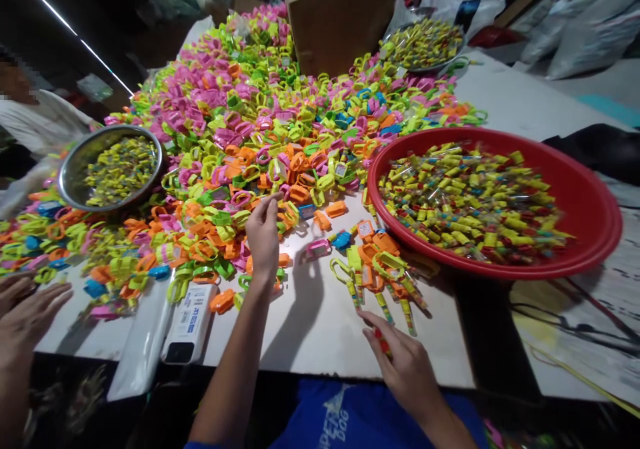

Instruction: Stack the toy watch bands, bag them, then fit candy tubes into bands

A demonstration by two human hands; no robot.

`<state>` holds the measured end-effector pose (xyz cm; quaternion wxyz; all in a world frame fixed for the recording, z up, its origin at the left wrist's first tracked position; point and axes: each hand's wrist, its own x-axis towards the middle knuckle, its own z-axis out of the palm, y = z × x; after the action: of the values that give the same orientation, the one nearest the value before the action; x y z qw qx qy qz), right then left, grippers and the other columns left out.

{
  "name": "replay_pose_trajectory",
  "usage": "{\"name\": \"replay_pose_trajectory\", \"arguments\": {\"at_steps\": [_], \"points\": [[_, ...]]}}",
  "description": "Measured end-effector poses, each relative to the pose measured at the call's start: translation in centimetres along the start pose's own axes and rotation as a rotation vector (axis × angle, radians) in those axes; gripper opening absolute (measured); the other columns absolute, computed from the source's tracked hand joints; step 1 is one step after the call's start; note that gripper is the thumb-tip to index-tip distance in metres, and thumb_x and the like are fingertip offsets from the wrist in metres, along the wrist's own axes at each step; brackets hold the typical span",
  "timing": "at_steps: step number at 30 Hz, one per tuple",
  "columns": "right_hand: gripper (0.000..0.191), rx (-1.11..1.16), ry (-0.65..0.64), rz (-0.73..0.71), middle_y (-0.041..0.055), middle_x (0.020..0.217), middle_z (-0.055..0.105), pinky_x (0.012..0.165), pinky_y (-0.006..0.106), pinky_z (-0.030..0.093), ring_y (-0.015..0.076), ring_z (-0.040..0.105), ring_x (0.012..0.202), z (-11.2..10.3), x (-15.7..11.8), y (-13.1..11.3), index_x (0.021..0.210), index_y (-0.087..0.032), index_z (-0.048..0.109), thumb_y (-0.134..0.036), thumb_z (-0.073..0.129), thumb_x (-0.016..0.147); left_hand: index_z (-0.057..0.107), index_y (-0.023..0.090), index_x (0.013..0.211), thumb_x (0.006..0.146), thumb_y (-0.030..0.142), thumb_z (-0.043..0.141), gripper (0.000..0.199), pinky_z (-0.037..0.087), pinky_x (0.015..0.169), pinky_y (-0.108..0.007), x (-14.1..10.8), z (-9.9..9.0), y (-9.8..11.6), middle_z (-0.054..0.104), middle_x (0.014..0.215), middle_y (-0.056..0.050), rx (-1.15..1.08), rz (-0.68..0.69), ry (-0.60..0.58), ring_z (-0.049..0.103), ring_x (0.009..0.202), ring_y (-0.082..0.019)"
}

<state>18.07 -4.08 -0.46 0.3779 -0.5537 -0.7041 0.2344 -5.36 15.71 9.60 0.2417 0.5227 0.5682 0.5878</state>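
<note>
My left hand [263, 239] reaches to the near edge of a heap of bright plastic toy watches [240, 109]. Its fingers are pinched together, and whatever they hold is hidden. Low over the white table, my right hand [403, 362] is closed around a small red wrapped stick [383, 344], mostly covered by the fingers. Just beyond its fingertips lie orange and yellow-green toy watches [369, 252] with several yellow wrapped sticks [384, 306] among them. A pink toy watch [318, 248] lies between my hands.
At the right stands a red basin [595, 236] of wrapped sticks. A metal bowl [159, 162] and a farther bowl [453, 62] hold more. A white device [189, 322] lies near the front edge. Another person's hands [30, 309] are at the left; a cardboard box [340, 26] stands behind.
</note>
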Motion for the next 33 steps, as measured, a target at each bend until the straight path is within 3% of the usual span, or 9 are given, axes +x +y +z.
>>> {"name": "replay_pose_trajectory", "arguments": {"at_steps": [2, 5, 8, 11, 14, 18, 24, 28, 33], "points": [[0.027, 0.006, -0.003, -0.042, 0.0070, 0.121, 0.083, 0.092, 0.031, 0.064, 0.0218, 0.081, 0.107, 0.0, 0.0, 0.2, 0.131, -0.024, 0.071, -0.024, 0.054, 0.110, 0.079, 0.021, 0.117, 0.105, 0.035, 0.062, 0.026, 0.056, 0.096, -0.032, -1.2, 0.2, 0.9, 0.080, 0.120, -0.008, -0.056, 0.025, -0.090, 0.073, 0.108, -0.021], [0.021, 0.033, -0.004, -0.060, 0.0045, 0.110, 0.084, 0.087, 0.028, 0.064, 0.0207, 0.082, 0.100, 0.0, -0.1, 0.8, 0.121, -0.027, 0.075, -0.030, 0.058, 0.109, 0.080, 0.023, 0.112, 0.106, 0.031, 0.060, 0.023, 0.055, 0.103, -0.036, -3.7, 1.9, 1.0, 0.078, 0.123, -0.009, 0.021, 0.095, -0.370, 0.071, 0.117, -0.022], [0.021, 0.060, -0.021, 0.029, 0.0023, 0.108, 0.085, 0.085, 0.026, 0.063, 0.0193, 0.083, 0.094, 0.1, -0.4, 1.2, 0.118, -0.029, 0.076, -0.035, 0.057, 0.110, 0.079, 0.023, 0.108, 0.105, 0.024, 0.058, 0.022, 0.054, 0.110, -0.040, -5.8, 3.8, 0.2, 0.076, 0.129, -0.011, 0.102, 0.200, -0.639, 0.070, 0.125, -0.025], [0.026, 0.085, -0.054, 0.080, 0.0026, 0.108, 0.085, 0.083, 0.027, 0.063, 0.0199, 0.083, 0.091, 0.2, -0.6, 1.3, 0.125, -0.030, 0.075, -0.039, 0.053, 0.112, 0.076, 0.023, 0.106, 0.105, 0.019, 0.054, 0.022, 0.052, 0.115, -0.039, -5.9, 4.9, -0.5, 0.071, 0.143, -0.010, 0.160, 0.290, -0.774, 0.067, 0.135, -0.024], [0.031, 0.092, -0.059, 0.074, 0.0046, 0.108, 0.085, 0.083, 0.029, 0.063, 0.0211, 0.083, 0.091, 0.3, -0.6, 1.1, 0.127, -0.028, 0.075, -0.041, 0.051, 0.112, 0.072, 0.023, 0.105, 0.105, 0.015, 0.048, 0.025, 0.052, 0.115, -0.037, -3.6, 5.7, -1.3, 0.072, 0.141, -0.008, 0.392, 0.366, -0.724, 0.066, 0.135, -0.022], [0.030, 0.109, -0.058, 0.077, 0.0037, 0.110, 0.085, 0.084, 0.030, 0.063, 0.0215, 0.083, 0.095, 0.2, -0.4, 0.8, 0.125, -0.028, 0.075, -0.040, 0.051, 0.112, 0.064, 0.020, 0.128, 0.105, 0.013, 0.046, 0.030, 0.051, 0.112, -0.038, 1.1, 7.6, -3.0, 0.070, 0.138, -0.012, 0.629, 0.370, -0.636, 0.065, 0.131, -0.024], [0.028, 0.120, -0.069, 0.096, 0.0022, 0.109, 0.084, 0.086, 0.028, 0.062, 0.0209, 0.082, 0.097, -0.1, -0.2, 0.6, 0.120, -0.029, 0.075, -0.043, 0.051, 0.112, 0.066, 0.016, 0.120, 0.101, 0.008, 0.045, 0.029, 0.047, 0.107, -0.046, 5.4, 9.9, -5.4, 0.067, 0.134, -0.020, 0.975, 0.335, -0.495, 0.059, 0.128, -0.034], [0.029, 0.133, -0.079, 0.115, 0.0016, 0.107, 0.084, 0.084, 0.028, 0.060, 0.0201, 0.082, 0.095, -0.2, -0.2, 0.6, 0.117, -0.029, 0.074, -0.043, 0.050, 0.112, 0.069, 0.015, 0.117, 0.102, 0.005, 0.038, 0.035, 0.045, 0.106, -0.045, 6.5, 9.1, -5.8, 0.066, 0.133, -0.020, 1.111, 0.350, -0.447, 0.058, 0.128, -0.034], [0.029, 0.139, -0.072, 0.135, 0.0005, 0.103, 0.084, 0.084, 0.027, 0.059, 0.0188, 0.081, 0.088, -0.2, -0.1, 0.4, 0.115, -0.029, 0.074, -0.044, 0.049, 0.113, 0.070, 0.011, 0.121, 0.099, 0.007, 0.040, 0.037, 0.046, 0.103, -0.045, 7.6, 5.9, -5.6, 0.067, 0.126, -0.022, 1.221, 0.335, -0.391, 0.059, 0.123, -0.036]]}}
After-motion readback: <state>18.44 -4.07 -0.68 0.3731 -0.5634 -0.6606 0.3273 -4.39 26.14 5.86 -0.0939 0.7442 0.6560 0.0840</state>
